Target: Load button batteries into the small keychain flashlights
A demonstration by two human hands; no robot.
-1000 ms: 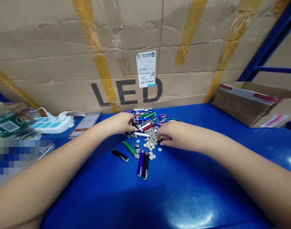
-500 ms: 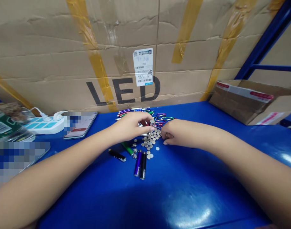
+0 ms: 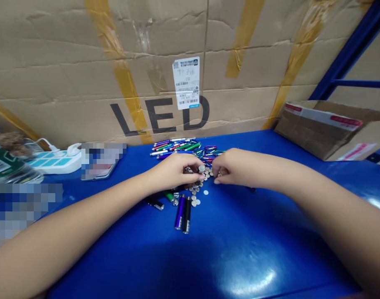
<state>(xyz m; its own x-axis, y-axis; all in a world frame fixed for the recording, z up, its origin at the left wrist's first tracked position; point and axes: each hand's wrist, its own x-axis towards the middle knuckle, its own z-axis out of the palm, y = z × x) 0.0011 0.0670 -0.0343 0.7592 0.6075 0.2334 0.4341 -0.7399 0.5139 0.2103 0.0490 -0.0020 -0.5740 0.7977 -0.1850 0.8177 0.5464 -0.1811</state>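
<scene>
- Cardboard panel (image 3: pixel 159 83): lettered LED and strapped with yellow tape; I log it upright, well beyond the purple tube (image 3: pixel 179 212).
- Blue tabletop (image 3: pixel 227 249): glossy, directly under the purple tube.
- Blue frame (image 3: pixel 350 54): slanting, far to the right of and beyond the purple tube.
- Open carton (image 3: pixel 317 131): resting on the tabletop, well right of and beyond the purple tube.
- Power strip (image 3: pixel 61 167): white and pale blue, two plugs fitted, well left of and beyond the purple tube.
- Left hand (image 3: pixel 177 171): just beyond the purple tube; I note thumb and fingers clamped on a silver-ended piece.
- Right hand (image 3: pixel 223 167): beyond and right of the purple tube, over the edge of the discs; fingers curled downward. I cannot tell whether they grip anything.
- Phone (image 3: pixel 98 171): lying flat, left of and beyond the purple tube, partly masked.
- Shipping label (image 3: pixel 186 83): white, stuck to the panel, beyond the purple tube.
- Tube pile (image 3: pixel 179 146): mixed colours, heaped beyond the purple tube and behind the left hand; coloured clips (image 3: pixel 208 158) at its right.
- Black tube (image 3: pixel 186 215): lying close alongside the purple tube, on its right.
- Green tube (image 3: pixel 169 196): left of and beyond the purple tube, partly covered by the left forearm.
- Silver-ended piece (image 3: pixel 201 169): raised beyond the purple tube; I see its round end, the remainder hidden.
- Discs (image 3: pixel 194 197): small, round, silvery, scattered from near the purple tube's far end to between both hands.
</scene>
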